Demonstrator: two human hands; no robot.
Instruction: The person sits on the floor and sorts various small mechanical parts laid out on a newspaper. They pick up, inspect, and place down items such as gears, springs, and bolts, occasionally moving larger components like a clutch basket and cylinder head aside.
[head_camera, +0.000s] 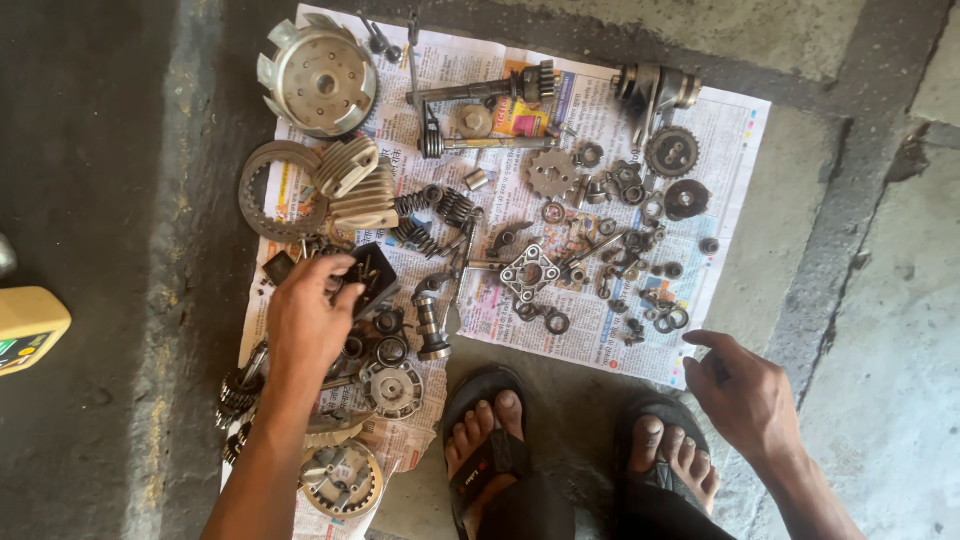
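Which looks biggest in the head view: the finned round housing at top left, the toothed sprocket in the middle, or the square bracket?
1. Finned round housing
2. Square bracket and toothed sprocket: look alike, unranked.

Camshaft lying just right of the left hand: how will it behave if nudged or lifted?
The camshaft looks like solid metal, so probably stiff and heavy for its size. Its round journals suggest rolling, though the lobes would likely stop it. The newspaper beneath may slide or wrinkle if it is pushed.

left hand (308, 318) touches small parts on newspaper (600, 340).
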